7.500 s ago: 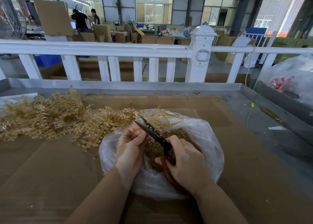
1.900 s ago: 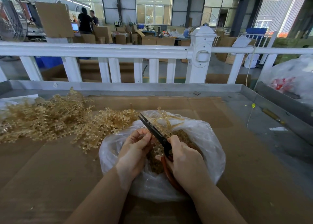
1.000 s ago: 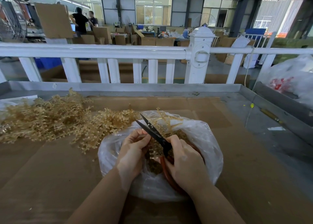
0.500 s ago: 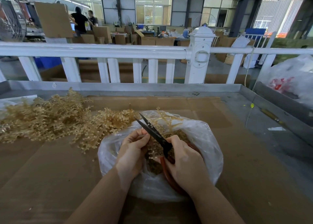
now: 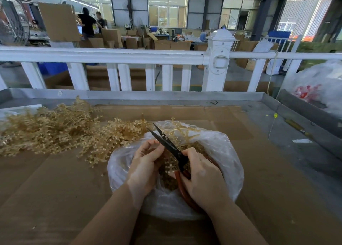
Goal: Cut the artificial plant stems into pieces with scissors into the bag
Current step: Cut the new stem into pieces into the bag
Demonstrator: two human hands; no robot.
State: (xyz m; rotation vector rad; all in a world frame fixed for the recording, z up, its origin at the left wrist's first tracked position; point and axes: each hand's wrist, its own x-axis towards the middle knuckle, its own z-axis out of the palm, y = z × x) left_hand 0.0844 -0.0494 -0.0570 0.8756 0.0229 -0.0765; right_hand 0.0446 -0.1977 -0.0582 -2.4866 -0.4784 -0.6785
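Little has shifted since the earlier frames. I see the black blades of the red-handled scissors (image 5: 167, 144), closed about two seconds ago, now slightly parted, tips apart. Behind the fence, the person in the black shirt (image 5: 87, 23) has stepped sideways again.

A: What does the left hand (image 5: 146, 163) pinch by the scissors (image 5: 171, 148)?
B: Its fingertips cover it; can't tell. The right hand (image 5: 203, 181) hides most of the red handles.
A: And the stem pile (image 5: 55, 130)?
B: Cut off at the left edge. The bag (image 5: 222, 152) bottom is hidden under both wrists.
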